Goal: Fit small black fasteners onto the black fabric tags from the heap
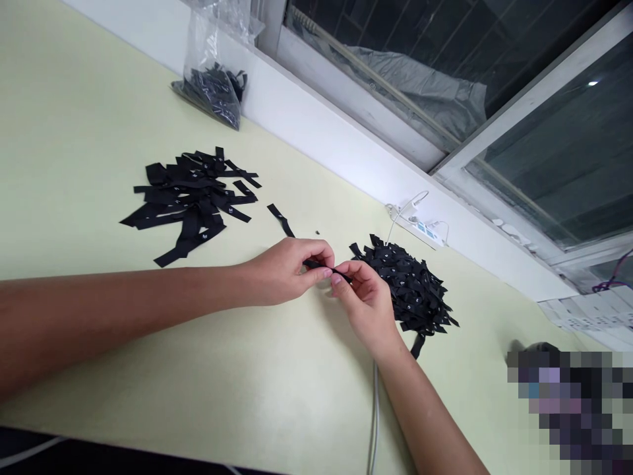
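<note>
My left hand [291, 269] and my right hand [368, 300] meet above the table, both pinching one narrow black fabric strip [316, 264]. The fingertips nearly touch, and parts of the strip are hidden behind them. Just beyond my left hand lies a single black strip [281, 220]. Farther left is a loose, spread pile of black strips [192, 194], some with small white marks. A denser heap of black strips [413, 287] sits right behind my right hand.
A clear plastic bag [212, 92] with black pieces stands against the wall. A white power strip [420, 227] with plugged cables lies along the wall. A pale cable [374, 415] runs over the pale green table [237, 376]. A blurred-out area covers the lower right.
</note>
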Demonstrator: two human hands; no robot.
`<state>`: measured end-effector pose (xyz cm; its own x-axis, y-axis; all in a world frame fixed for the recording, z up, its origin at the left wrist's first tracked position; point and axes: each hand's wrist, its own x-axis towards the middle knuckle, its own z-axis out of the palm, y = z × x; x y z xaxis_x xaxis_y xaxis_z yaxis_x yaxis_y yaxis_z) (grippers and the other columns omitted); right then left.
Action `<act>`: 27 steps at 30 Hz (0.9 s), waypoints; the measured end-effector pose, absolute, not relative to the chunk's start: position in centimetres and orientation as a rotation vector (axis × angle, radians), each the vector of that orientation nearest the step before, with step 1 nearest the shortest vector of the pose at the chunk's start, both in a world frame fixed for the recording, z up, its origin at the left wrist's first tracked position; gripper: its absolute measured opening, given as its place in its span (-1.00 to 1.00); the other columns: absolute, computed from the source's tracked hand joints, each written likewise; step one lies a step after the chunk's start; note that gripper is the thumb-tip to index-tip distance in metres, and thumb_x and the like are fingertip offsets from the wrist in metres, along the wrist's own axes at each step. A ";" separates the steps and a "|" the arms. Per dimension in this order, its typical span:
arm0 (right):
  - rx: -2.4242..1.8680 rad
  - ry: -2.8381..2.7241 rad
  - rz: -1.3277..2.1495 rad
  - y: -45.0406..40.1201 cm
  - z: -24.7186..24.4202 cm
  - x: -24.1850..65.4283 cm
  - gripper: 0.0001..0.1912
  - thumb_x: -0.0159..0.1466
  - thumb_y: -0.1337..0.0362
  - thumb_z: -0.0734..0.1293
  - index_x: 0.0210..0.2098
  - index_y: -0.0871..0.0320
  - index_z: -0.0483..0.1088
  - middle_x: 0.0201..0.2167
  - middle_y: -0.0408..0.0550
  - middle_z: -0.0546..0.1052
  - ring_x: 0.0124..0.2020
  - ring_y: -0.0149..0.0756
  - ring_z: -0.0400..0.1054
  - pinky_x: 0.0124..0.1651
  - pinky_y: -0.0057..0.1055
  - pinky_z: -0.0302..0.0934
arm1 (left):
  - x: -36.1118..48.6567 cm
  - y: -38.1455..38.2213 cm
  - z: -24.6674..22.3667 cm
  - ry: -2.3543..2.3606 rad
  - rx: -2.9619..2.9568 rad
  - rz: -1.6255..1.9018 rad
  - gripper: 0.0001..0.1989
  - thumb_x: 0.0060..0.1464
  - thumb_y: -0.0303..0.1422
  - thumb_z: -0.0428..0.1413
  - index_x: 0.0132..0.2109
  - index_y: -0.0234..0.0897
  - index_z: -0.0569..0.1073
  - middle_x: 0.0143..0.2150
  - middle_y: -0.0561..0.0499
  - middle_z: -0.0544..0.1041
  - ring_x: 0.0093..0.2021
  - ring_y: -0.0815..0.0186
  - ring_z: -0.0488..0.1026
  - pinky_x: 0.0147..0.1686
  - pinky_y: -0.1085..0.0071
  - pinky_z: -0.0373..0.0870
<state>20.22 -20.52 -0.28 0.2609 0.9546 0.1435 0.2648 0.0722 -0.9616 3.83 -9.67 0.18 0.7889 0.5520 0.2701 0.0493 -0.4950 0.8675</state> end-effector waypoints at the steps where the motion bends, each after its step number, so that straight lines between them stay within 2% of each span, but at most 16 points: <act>1: -1.420 -1.219 0.803 -20.5 -0.2 20.2 -0.79 0.26 0.11 0.45 -0.21 0.08 0.47 -0.25 -0.09 0.57 -0.33 -0.34 0.42 -0.26 -0.37 0.34 | 3.8 -9.7 0.1 0.444 2.028 0.663 -0.91 0.24 -0.36 0.07 -0.20 -0.24 0.46 -0.25 0.05 0.55 -0.25 0.33 0.47 -0.29 0.41 0.33; 6: -1.393 -1.197 0.868 -20.4 0.1 20.2 -0.76 0.22 0.10 0.48 -0.24 0.09 0.47 -0.29 -0.12 0.55 -0.41 -0.39 0.36 -0.30 -0.39 0.28 | 3.9 -9.8 -0.3 0.426 2.070 0.651 -0.93 0.24 -0.36 0.04 -0.18 -0.23 0.41 -0.26 0.04 0.51 -0.27 0.32 0.44 -0.36 0.41 0.27; 13: -1.401 -1.217 0.874 -20.5 0.1 20.3 -0.74 0.24 0.05 0.47 -0.25 0.08 0.45 -0.31 -0.12 0.53 -0.39 -0.37 0.35 -0.28 -0.37 0.30 | 3.8 -9.7 0.0 0.429 2.005 0.627 -0.91 0.22 -0.35 0.08 -0.20 -0.24 0.45 -0.24 0.03 0.56 -0.20 0.29 0.49 -0.28 0.39 0.35; 23: -1.521 -1.279 0.698 -20.8 -0.2 20.1 -0.90 0.28 0.20 0.39 -0.27 0.09 0.45 -0.35 -0.12 0.51 -0.38 -0.34 0.32 -0.31 -0.38 0.22 | 4.0 -10.1 0.0 0.466 1.938 0.571 -0.87 0.23 -0.29 0.09 -0.19 -0.24 0.47 -0.23 0.02 0.58 -0.22 0.29 0.52 -0.25 0.36 0.42; 27: -1.545 -1.334 0.635 -20.8 0.1 21.0 -0.91 0.28 0.22 0.39 -0.26 0.09 0.46 -0.33 -0.10 0.53 -0.35 -0.32 0.34 -0.26 -0.37 0.24 | 4.1 -10.0 0.0 0.435 1.911 0.615 -0.87 0.23 -0.30 0.11 -0.15 -0.25 0.47 -0.17 0.00 0.58 -0.15 0.29 0.52 -0.14 0.33 0.45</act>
<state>20.98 -20.76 0.15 0.2657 0.9438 0.1968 0.4428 0.0619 -0.8945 4.10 -10.00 0.02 0.8028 0.5540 0.2204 0.0235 -0.3987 0.9168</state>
